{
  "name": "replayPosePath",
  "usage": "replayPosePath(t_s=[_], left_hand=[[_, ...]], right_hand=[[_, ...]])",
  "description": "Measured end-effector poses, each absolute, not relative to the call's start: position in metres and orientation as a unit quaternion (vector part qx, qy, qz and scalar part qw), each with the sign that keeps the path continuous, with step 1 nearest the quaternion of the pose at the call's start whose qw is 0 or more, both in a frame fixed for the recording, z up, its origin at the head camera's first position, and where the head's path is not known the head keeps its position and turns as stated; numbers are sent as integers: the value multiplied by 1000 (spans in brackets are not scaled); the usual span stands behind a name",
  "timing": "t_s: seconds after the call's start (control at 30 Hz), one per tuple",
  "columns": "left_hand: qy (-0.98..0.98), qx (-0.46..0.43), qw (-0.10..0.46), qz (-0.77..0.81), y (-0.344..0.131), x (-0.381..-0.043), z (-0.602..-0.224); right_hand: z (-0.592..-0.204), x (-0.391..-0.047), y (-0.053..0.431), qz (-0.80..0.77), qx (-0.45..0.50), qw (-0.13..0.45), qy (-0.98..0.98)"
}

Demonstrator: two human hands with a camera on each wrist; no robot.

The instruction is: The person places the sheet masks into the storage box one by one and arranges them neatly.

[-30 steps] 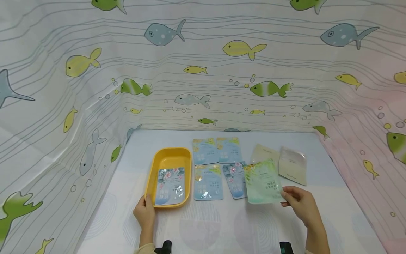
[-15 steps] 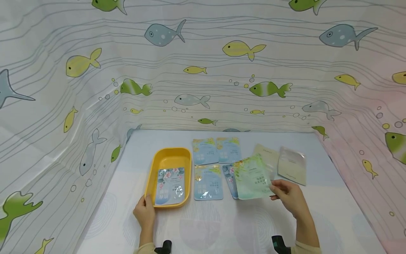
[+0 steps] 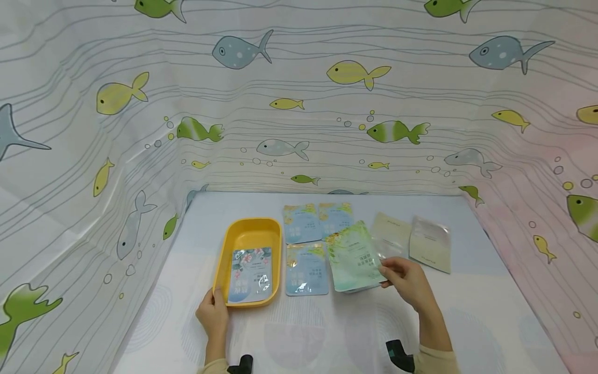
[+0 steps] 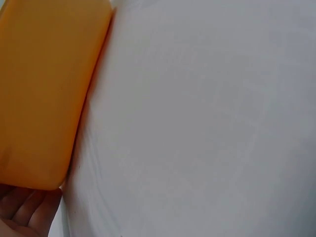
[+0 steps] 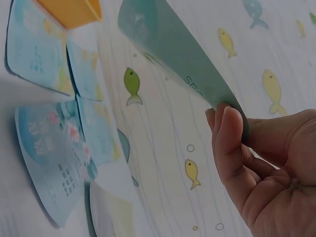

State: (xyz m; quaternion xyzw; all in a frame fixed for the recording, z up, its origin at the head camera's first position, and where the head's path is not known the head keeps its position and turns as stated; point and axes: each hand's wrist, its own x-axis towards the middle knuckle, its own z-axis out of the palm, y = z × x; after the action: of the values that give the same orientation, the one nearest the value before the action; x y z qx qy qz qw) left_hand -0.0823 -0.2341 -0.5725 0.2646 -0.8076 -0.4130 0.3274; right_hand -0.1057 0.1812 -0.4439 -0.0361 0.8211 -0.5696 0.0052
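Observation:
My right hand (image 3: 405, 280) pinches the lower right edge of a green sheet mask packet (image 3: 353, 261) between thumb and fingers. This packet is raised above the table, as the right wrist view shows, and in the head view it covers most of a blue floral packet (image 5: 54, 153). My left hand (image 3: 213, 311) grips the near left corner of a yellow tray (image 3: 279, 249). In the left wrist view its fingers (image 4: 42, 212) lie against the tray's end wall. Inside the tray lies another blue floral packet (image 3: 250, 275).
Several blue packets with yellow print, including a near one (image 3: 307, 270), lie flat right of the tray. Two clear-fronted beige packets (image 3: 391, 231) (image 3: 431, 246) lie at the right. A fish-print curtain (image 3: 317, 119) surrounds the white table (image 3: 327, 332).
My right hand has moved left with the green packet, which now hangs over the blue floral packet and slightly tilts. The left hand and tray have stayed in place.

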Motion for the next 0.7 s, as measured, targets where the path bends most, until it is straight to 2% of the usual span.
replayPosePath(t_s=[0.7], left_hand=[[-805, 256, 347, -407, -235, -84, -575]], right_hand=[[-445, -118, 130, -598, -73, 49, 796]])
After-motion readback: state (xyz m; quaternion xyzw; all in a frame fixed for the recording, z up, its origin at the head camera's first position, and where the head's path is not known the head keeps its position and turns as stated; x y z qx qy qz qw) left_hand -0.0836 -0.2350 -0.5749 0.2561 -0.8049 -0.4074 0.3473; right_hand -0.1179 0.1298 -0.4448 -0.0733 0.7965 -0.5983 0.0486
